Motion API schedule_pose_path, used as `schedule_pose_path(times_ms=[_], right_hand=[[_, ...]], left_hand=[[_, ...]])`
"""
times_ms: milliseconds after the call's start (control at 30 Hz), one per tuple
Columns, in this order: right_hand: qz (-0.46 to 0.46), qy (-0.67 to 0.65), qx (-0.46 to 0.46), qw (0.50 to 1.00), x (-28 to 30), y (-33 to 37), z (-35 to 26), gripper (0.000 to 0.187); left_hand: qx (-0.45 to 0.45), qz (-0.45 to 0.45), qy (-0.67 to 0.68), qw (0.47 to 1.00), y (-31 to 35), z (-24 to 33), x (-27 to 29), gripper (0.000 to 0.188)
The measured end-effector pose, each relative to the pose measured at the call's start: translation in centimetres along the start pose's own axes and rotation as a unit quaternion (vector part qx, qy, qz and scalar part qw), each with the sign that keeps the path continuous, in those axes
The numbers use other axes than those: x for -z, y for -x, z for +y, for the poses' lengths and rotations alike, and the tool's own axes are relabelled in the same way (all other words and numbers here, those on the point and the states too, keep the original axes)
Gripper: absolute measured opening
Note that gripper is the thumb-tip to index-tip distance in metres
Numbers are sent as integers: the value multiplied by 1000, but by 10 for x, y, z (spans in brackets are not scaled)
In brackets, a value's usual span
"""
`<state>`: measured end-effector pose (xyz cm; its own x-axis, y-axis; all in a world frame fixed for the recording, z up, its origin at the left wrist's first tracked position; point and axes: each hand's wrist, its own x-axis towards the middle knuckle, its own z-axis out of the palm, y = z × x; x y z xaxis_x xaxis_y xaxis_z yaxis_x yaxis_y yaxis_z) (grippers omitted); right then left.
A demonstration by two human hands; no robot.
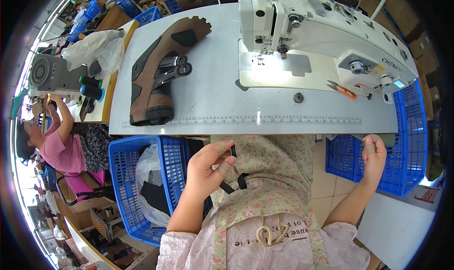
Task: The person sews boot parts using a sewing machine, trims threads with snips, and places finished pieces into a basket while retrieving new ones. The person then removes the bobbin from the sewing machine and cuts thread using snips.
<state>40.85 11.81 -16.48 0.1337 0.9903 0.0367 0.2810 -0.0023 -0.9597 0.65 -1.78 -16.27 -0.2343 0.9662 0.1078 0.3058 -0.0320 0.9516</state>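
Observation:
My left hand (204, 169) is in front of the table's near edge, thumb and fingers closed on a small black piece (233, 150). Two short black strips (235, 183) lie below it on my floral apron (269, 168). Out to the right, my right hand (373, 154) has its fingertips pressed together near the table's right corner; what they hold, if anything, is hidden. Both hands have tape-like wraps on fingers. On the table at left lies a brown and black boot upper (151, 83), with several black looped pieces (176, 71) on it.
A white sewing machine (326, 33) stands at the table's far right, its lamp lit. Orange-handled thread snips (342, 89) and a small round metal part (298, 98) lie nearby. Blue crates (135, 189) flank me on both sides. A co-worker (61, 142) sits at another machine, left.

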Motion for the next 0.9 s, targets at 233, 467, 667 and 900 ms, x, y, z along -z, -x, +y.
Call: schedule_pose_path(times_ms=[233,467,667,900], right_hand=[[89,13,20,996,56,-9,16,16],[149,9,23,989,103,-15,28,17],[225,15,14,974,135,-9,37,18],[66,47,1,997,70,22,-11,12]], left_hand=[[-3,9,-22,1000,-3,7,8,33],[70,18,44,996,3,-6,16,34],[96,42,119,987,3,-7,21,32],[74,65,135,986,6,-5,33,31]])
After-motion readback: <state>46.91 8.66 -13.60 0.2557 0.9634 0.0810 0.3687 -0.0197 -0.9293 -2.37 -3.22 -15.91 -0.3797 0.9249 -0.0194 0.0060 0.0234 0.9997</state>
